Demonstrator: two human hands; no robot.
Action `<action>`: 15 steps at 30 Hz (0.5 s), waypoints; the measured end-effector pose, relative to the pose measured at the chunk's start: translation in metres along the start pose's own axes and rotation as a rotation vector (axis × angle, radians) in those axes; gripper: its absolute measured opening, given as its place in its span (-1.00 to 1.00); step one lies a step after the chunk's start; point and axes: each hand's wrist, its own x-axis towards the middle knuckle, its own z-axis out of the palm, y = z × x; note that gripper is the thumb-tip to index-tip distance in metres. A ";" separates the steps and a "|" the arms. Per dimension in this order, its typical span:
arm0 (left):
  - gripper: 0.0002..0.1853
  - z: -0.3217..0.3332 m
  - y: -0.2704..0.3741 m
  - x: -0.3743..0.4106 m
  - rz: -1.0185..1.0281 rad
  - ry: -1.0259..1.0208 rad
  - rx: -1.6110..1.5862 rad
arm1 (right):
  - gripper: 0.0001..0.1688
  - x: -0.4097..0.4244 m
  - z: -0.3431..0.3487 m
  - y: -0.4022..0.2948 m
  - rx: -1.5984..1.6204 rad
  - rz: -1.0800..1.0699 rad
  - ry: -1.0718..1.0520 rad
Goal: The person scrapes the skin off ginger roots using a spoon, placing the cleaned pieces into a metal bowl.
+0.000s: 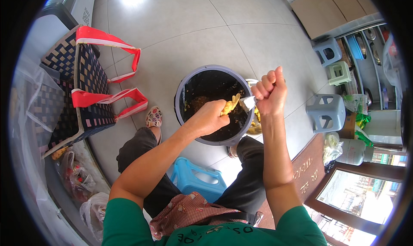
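Observation:
My left hand [209, 118] reaches over a round bin [213, 66] with a grey-purple rim and a black liner. It grips a knobbly yellow piece of food [230, 104] that looks like ginger root. My right hand [271, 91] is closed in a fist at the bin's right rim, around a metal tool whose broad, pale blade [247, 103] points at the yellow piece. Whether the blade touches it, I cannot tell. Brown scraps [200, 101] lie inside the bin. Partly hidden behind the bin and my right wrist, a metal basin [255, 130] holds more yellow pieces.
A woven basket [93, 84] with red handles stands to the left, near bagged goods [82, 178]. A blue stool [200, 178] is between my legs. Several plastic stools, including a grey one [326, 113], stand right, beside shelves [384, 71]. A brown doormat [308, 165] lies lower right.

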 end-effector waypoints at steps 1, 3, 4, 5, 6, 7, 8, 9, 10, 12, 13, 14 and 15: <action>-0.81 -0.001 -0.001 0.001 -0.024 -0.017 -0.014 | -0.51 -0.007 0.006 0.004 0.014 0.051 -0.003; -0.81 -0.003 0.001 0.002 -0.073 -0.056 -0.041 | -0.51 -0.012 0.009 0.015 -0.003 0.159 -0.139; -0.82 -0.004 0.005 0.001 -0.088 -0.086 -0.072 | -0.51 -0.011 0.012 0.018 -0.052 0.149 -0.115; -0.82 -0.002 0.002 0.002 -0.075 -0.084 -0.081 | -0.50 -0.009 0.013 0.020 -0.101 0.140 -0.090; -0.82 -0.002 0.000 0.003 -0.061 -0.078 -0.089 | -0.50 -0.004 0.013 0.017 -0.098 0.083 -0.053; -0.82 -0.002 -0.001 0.004 -0.046 -0.072 -0.096 | -0.50 0.002 0.010 0.012 -0.095 0.027 -0.016; -0.81 0.000 0.000 0.003 -0.048 -0.081 -0.114 | -0.50 0.005 0.008 0.007 -0.093 -0.030 0.022; -0.81 0.001 0.000 0.001 -0.053 -0.089 -0.131 | -0.50 0.005 0.007 0.006 -0.063 -0.010 0.004; -0.80 0.002 0.000 0.000 -0.058 -0.097 -0.148 | -0.51 0.004 0.006 0.005 -0.034 0.010 -0.014; -0.75 0.001 -0.001 0.002 -0.043 -0.064 -0.136 | -0.50 -0.005 0.010 0.007 0.003 0.060 -0.069; -0.73 0.001 -0.002 0.003 -0.036 -0.049 -0.132 | -0.50 -0.007 0.010 0.010 0.007 0.072 -0.120; -0.74 0.002 -0.002 0.003 -0.082 -0.078 -0.233 | -0.49 -0.008 0.011 0.011 0.004 0.076 -0.117; -0.75 0.001 0.001 0.003 -0.124 -0.108 -0.332 | -0.49 -0.009 0.012 0.011 0.001 0.076 -0.116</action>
